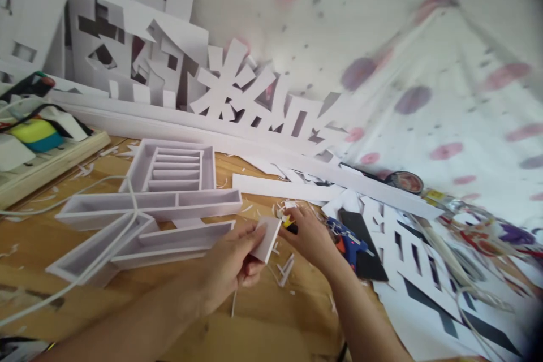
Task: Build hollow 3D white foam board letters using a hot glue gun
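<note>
My left hand (233,260) pinches a small white foam-board piece (266,240) between thumb and fingers, above the wooden table. Just right of it, my right hand (307,235) has its fingers closed round a small yellow-and-black tool (290,223); the hand covers most of that tool, so its kind is unclear. Left of my hands lies a white hollow character (212,198) with raised walls, built from strips. Its upper part is a box with several crosswise strips inside. Thin white offcuts (286,268) lie below my right hand.
A white cable (131,198) crosses the hollow character. A blue glue gun (354,243) and a black slab (365,243) lie right of my right hand. Cut-out sheets (416,249) cover the right side. Cut-out white characters (231,82) lean along the back. A power strip (63,158) sits left.
</note>
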A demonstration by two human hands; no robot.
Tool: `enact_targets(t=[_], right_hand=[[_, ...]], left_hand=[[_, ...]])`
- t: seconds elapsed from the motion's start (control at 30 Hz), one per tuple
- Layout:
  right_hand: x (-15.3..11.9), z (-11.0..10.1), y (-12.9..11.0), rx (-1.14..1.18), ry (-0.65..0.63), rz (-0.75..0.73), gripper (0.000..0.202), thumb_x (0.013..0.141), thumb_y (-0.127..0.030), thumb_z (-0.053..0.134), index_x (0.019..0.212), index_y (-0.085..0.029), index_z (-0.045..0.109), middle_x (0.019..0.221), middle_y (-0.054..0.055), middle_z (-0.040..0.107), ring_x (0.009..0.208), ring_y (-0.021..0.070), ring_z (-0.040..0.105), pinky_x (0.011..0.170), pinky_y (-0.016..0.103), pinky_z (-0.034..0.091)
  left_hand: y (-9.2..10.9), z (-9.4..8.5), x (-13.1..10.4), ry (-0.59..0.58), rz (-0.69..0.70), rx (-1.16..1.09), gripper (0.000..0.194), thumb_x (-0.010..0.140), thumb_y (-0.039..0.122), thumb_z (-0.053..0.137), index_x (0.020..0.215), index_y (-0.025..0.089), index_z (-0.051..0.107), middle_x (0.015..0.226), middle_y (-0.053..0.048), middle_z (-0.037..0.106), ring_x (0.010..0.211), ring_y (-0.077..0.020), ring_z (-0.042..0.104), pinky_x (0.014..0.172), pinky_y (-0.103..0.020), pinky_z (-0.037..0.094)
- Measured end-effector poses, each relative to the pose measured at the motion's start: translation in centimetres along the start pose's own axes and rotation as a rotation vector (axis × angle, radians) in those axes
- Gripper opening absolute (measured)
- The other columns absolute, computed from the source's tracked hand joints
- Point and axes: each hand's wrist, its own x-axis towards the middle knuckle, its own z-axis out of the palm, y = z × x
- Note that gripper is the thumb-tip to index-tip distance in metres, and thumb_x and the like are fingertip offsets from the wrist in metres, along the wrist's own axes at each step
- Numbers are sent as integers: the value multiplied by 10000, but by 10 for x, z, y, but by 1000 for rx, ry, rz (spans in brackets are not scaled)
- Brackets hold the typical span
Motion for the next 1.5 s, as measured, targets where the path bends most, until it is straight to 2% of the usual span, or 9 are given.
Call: enact_targets(t=[0.2, 0.33, 0.47, 0.57, 0.67, 0.77, 0.97, 1.2, 1.5], right_hand=[[-9, 22, 30, -161, 92, 30, 326, 777, -358, 649, 1004, -143, 557, 1012, 128, 572, 1013, 279, 543, 883, 388, 430], [-6, 27, 47, -28, 84, 19, 208, 814, -320, 611, 935, -167, 538, 967, 106, 579, 954, 262, 562, 851, 391, 448], [-11, 25, 59, 188, 225, -37, 161, 851, -267, 545, 972, -180, 483, 983, 98, 556, 916, 227, 570, 823, 371, 461], [-23, 17, 52, 336, 284, -188, 210, 893, -297, 491, 1067, -194, 437, 985, 83, 566, 909, 199, 573, 805, 334, 463], [-34, 12, 32, 369, 198, -341, 262, 889, -327, 525, 1108, -209, 444, 946, 52, 611, 826, 173, 590, 727, 283, 456], [-39, 12, 14, 348, 106, -443, 222, 834, -295, 595, 1028, -219, 518, 841, 14, 639, 729, 160, 593, 665, 261, 428], [-41, 16, 6, 203, 9, -398, 239, 715, -194, 637, 948, -216, 590, 846, 16, 658, 754, 184, 607, 640, 264, 390], [-41, 17, 7, 71, -16, -382, 251, 707, -222, 709, 929, -215, 594, 816, 3, 646, 730, 178, 587, 612, 262, 351], [-39, 18, 4, 26, -11, -368, 281, 708, -259, 731, 950, -220, 594, 811, -1, 645, 722, 180, 588, 585, 263, 325]], left_hand=[[-24, 10, 35, 95, -78, -72, 509, 620, 543, 772, 699, 157, 450, 512, 105, 332, 408, -2, 252, 396, -135, 150], [-31, 12, 55, 110, -66, -46, 578, 571, 624, 754, 673, 170, 412, 475, 116, 302, 394, -3, 196, 384, -144, 111], [-35, 5, 70, 153, -72, -42, 621, 515, 650, 766, 644, 182, 379, 450, 124, 290, 389, -10, 175, 366, -144, 126], [-39, -2, 74, 180, -73, -61, 636, 477, 664, 771, 639, 187, 384, 433, 126, 306, 376, -15, 195, 348, -139, 166], [-42, -6, 74, 195, -46, -53, 629, 487, 683, 754, 601, 180, 394, 410, 116, 327, 359, -17, 243, 343, -140, 231], [-45, -5, 72, 229, -30, -11, 606, 512, 683, 743, 581, 178, 414, 389, 101, 343, 347, -33, 306, 331, -149, 261], [-47, -3, 70, 219, -3, 4, 571, 563, 647, 741, 586, 180, 413, 436, 85, 397, 379, -53, 378, 316, -147, 287], [-47, -1, 69, 173, -18, -63, 536, 597, 595, 755, 592, 177, 419, 445, 87, 384, 395, -45, 361, 329, -132, 272], [-46, 0, 70, 203, -19, -69, 617, 451, 691, 753, 581, 171, 446, 435, 83, 399, 394, -48, 372, 321, -133, 281]])
